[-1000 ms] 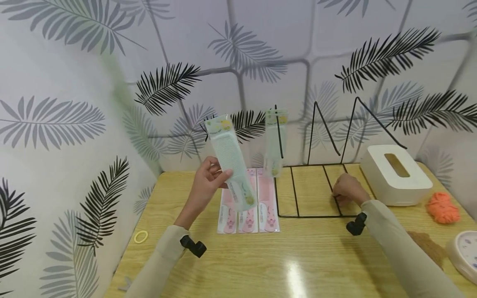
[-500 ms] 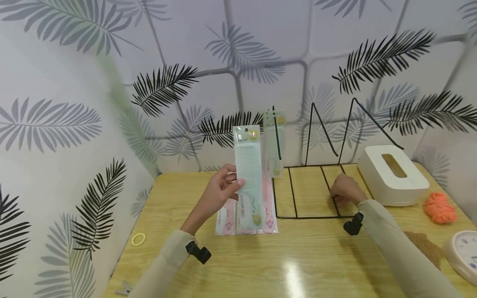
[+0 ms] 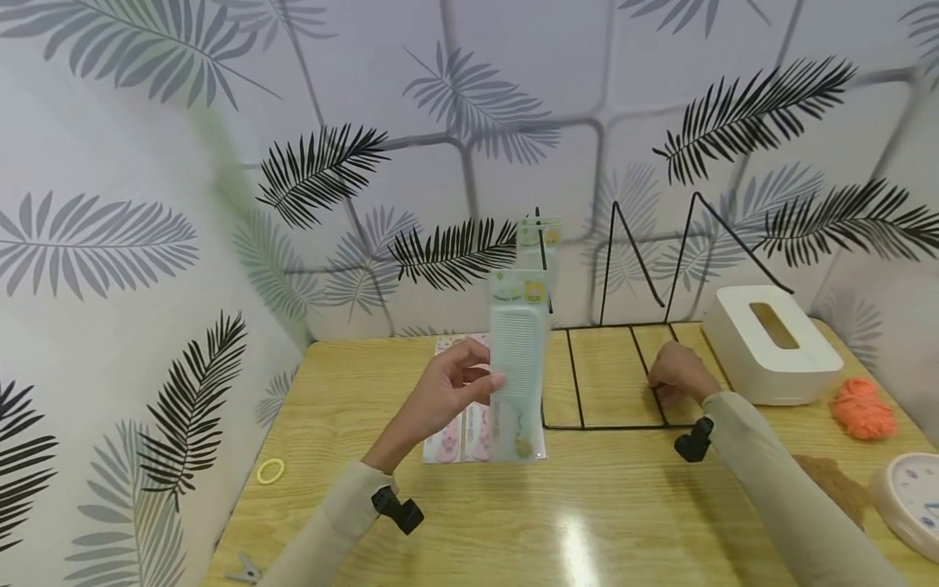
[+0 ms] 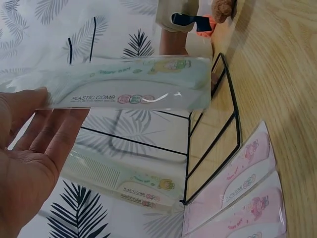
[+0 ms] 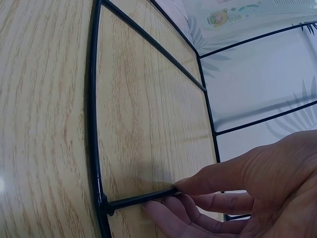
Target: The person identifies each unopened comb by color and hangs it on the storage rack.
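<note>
My left hand pinches a packaged pale green comb between thumb and fingers. The pack stands upright, its header just in front of and below the rack's left hook. Green comb packs hang at that left hook, partly hidden in the head view by the held pack. With my right hand I grip a base crossbar of the black wire rack, thumb on one side and fingers on the other. Pink comb packs lie side by side on the table, left of the rack.
A white tissue box stands right of the rack, beside orange yarn. Nearer on the right are a brown fuzzy piece and a round clock. A yellow ring and grey clip lie at left.
My left hand has moved the green comb pack to the right and lower, turning it from tilted to upright before the left hook. My right hand keeps its grip on the rack.
</note>
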`<act>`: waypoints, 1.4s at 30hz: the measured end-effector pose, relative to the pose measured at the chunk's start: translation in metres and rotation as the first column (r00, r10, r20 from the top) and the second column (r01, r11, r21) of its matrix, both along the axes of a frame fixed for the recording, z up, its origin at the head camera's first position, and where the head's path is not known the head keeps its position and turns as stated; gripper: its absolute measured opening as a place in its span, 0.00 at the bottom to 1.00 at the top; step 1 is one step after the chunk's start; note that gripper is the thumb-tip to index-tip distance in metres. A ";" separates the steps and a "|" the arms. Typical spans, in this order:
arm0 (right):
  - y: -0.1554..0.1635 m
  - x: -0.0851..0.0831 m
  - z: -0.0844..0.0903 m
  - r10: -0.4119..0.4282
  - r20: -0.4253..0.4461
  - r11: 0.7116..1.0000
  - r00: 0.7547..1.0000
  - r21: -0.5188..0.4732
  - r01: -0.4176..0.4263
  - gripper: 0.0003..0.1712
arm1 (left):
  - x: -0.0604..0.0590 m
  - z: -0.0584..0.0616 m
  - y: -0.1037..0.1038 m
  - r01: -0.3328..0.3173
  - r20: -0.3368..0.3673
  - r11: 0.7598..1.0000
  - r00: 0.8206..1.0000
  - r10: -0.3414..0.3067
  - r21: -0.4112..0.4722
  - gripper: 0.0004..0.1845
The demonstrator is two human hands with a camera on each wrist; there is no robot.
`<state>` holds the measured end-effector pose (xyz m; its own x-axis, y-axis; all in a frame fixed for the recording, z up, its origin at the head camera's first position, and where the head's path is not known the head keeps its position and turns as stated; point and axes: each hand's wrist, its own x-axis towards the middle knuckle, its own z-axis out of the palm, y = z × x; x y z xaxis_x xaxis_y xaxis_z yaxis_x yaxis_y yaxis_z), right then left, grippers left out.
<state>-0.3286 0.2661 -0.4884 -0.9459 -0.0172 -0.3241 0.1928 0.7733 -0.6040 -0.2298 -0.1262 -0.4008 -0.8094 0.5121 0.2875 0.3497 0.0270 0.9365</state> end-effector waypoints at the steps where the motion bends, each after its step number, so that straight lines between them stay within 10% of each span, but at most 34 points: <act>1: 0.000 0.000 0.000 0.002 -0.001 1.000 1.000 -0.005 -0.002 0.16 | 0.000 -0.001 0.002 0.010 0.008 1.000 1.000 -0.010 0.008 0.14; 28: 0.002 -0.002 -0.004 -0.013 0.033 1.000 0.999 -0.015 0.013 0.21 | 0.000 -0.040 0.032 -0.017 0.097 1.000 0.995 0.019 -0.020 0.12; 42: -0.001 0.001 -0.001 -0.014 0.016 1.000 1.000 0.009 0.014 0.18 | -0.030 -0.050 0.040 -0.071 0.051 0.996 0.996 0.073 -0.051 0.16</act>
